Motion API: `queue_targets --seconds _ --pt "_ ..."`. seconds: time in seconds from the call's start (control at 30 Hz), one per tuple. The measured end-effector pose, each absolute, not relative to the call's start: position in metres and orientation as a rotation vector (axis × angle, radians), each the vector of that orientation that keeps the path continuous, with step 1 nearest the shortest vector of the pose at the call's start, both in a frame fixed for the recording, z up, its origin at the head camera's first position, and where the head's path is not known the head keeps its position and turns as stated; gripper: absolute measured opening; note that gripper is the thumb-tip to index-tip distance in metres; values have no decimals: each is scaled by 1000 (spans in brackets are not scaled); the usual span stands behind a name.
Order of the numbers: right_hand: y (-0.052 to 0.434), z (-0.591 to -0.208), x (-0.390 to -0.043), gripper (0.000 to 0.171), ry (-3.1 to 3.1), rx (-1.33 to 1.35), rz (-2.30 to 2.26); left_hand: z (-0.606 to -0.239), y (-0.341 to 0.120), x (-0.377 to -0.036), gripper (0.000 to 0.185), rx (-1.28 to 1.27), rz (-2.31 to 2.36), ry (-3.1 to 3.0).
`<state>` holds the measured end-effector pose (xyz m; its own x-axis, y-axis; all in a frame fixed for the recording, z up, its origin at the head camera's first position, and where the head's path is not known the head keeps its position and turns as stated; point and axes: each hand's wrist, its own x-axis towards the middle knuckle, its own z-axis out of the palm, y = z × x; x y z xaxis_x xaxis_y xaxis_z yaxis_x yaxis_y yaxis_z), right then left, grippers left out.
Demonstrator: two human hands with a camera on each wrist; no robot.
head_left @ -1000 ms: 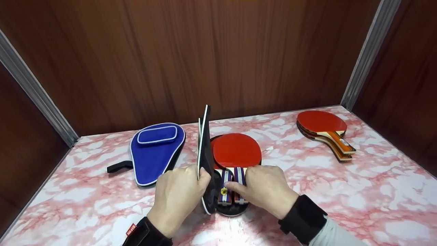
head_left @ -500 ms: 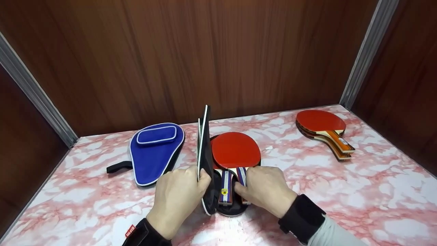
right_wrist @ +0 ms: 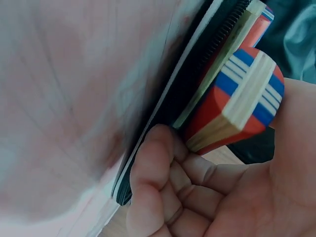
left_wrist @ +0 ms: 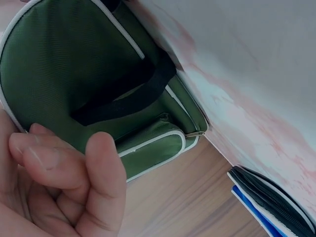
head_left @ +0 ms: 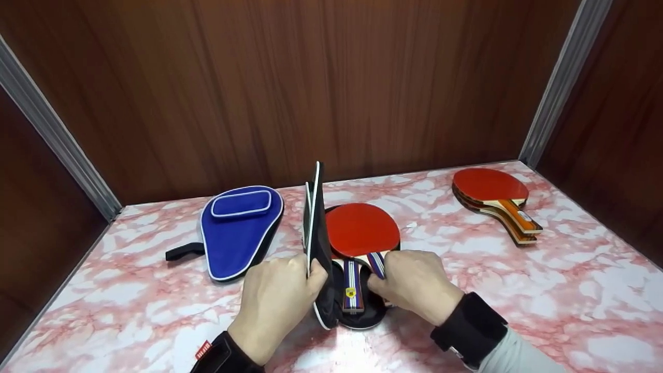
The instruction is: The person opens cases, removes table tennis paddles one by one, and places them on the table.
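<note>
A paddle case stands unzipped, its lid [head_left: 322, 233] raised upright and its black-lined base [head_left: 370, 317] flat on the table. My left hand [head_left: 279, 298] grips the lid's edge; in the left wrist view the lid's green outside [left_wrist: 44, 64] shows a pocket and black strap. Inside the base lie two table tennis paddles. My right hand [head_left: 419, 282] holds the striped handle of the upper red paddle [head_left: 365, 230], which slants right. The other paddle's handle [head_left: 352, 290] lies straight beside it, most of its blade hidden. The right wrist view shows the gripped handle's end [right_wrist: 242, 94].
A blue paddle case [head_left: 233, 243] with a black strap [head_left: 184, 250] lies to the left. Stacked paddles [head_left: 489, 186] with orange handles rest at the back right. Wooden panels [head_left: 331, 93] enclose the marbled table [head_left: 518, 290].
My right hand has swung the upper paddle's handle to the right, away from the other handle. The left hand still holds the lid upright. The whole head view has shifted slightly.
</note>
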<state>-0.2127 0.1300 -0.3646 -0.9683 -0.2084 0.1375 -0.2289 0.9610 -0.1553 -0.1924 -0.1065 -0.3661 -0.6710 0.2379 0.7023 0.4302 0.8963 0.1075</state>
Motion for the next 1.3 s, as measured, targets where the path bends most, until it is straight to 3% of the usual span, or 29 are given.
queue_targets --seconds 0.23,1.0,1.3 --pt "134 -365 -213 26 -2968 321 221 -367 -107 -192 44 -481 -339 -2311" --pt "178 -334 -227 33 -2983 293 364 -366 -107 -192 45 -485 -321 -2308" --pt "204 -334 -258 41 -2961 185 268 -366 -104 -192 45 -480 -328 -2320"
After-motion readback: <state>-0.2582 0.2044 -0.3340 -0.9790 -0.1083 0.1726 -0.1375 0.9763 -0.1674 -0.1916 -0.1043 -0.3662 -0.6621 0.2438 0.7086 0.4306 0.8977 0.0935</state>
